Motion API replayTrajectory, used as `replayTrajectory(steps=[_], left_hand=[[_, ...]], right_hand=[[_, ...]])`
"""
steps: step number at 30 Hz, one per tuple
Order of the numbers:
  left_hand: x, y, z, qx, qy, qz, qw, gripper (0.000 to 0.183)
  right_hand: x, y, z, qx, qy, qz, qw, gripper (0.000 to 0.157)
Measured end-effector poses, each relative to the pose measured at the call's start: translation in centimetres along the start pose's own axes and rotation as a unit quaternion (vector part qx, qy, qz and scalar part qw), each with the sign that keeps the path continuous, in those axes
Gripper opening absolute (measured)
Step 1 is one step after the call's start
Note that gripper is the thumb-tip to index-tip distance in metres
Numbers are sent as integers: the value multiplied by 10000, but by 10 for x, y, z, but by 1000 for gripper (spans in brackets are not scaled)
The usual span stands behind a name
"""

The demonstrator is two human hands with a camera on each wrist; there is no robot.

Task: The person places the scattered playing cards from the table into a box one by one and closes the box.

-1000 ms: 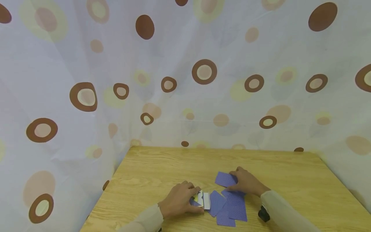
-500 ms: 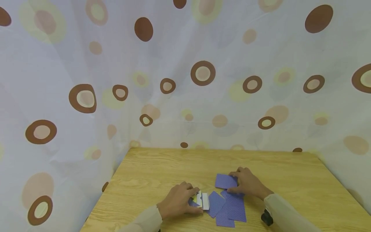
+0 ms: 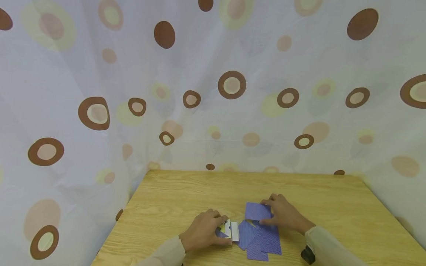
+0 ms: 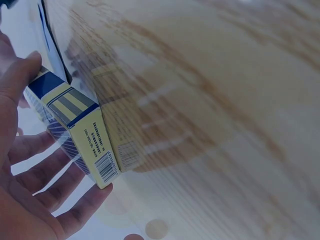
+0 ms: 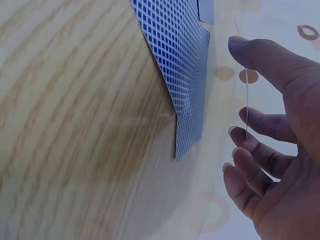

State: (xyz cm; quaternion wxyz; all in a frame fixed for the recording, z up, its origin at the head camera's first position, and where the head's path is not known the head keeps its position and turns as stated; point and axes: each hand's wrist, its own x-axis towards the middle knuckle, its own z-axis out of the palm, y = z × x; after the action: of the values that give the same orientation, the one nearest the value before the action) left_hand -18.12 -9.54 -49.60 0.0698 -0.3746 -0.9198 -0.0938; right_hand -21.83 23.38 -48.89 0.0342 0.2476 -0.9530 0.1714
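My left hand (image 3: 203, 232) grips a small playing card box (image 3: 227, 229) between thumb and fingers. Its flap (image 3: 235, 232) stands out on the right side. In the left wrist view the box (image 4: 90, 137) shows a barcode and stripes, and seems to stand on the table. A blue-backed playing card (image 3: 257, 211) is pinched by my right hand (image 3: 284, 215), held off the table above the spread. From the right wrist camera that card (image 5: 246, 95) appears edge-on between thumb and fingertips. Several playing cards (image 3: 271, 241) lie overlapping, face down, between the hands.
The wooden table (image 3: 186, 188) reaches back to a white curtain (image 3: 206, 48) with brown and beige circles. More curtain hangs along the left and right sides. A black strap piece (image 3: 307, 255) is under the right sleeve.
My right hand has drawn the pinched card slightly nearer, and the card has turned straighter. The left hand keeps its grip on the box. The head view has shifted a little.
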Motion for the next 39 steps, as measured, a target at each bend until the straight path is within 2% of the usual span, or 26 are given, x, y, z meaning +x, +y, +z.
replayTrajectory(steps=[10, 18, 25, 35, 39], left_hand=[[0, -1, 2, -23, 48, 64, 10000, 77], [2, -3, 2, 10, 55, 74, 10000, 78], [2, -4, 5, 36, 33, 108, 9999, 78], [2, -1, 3, 155, 63, 85, 9998, 77], [1, 0, 2, 133, 14, 54, 9999, 78]], right_hand=[[-7, -6, -5, 259, -100, -116, 9995, 66], [-10, -7, -3, 383, -14, -272, 9989, 68], [-13, -14, -4, 676, -197, -252, 9972, 71], [-16, -26, -8, 557, -56, -305, 9980, 70], [-16, -32, -9, 682, -97, -302, 9972, 69]])
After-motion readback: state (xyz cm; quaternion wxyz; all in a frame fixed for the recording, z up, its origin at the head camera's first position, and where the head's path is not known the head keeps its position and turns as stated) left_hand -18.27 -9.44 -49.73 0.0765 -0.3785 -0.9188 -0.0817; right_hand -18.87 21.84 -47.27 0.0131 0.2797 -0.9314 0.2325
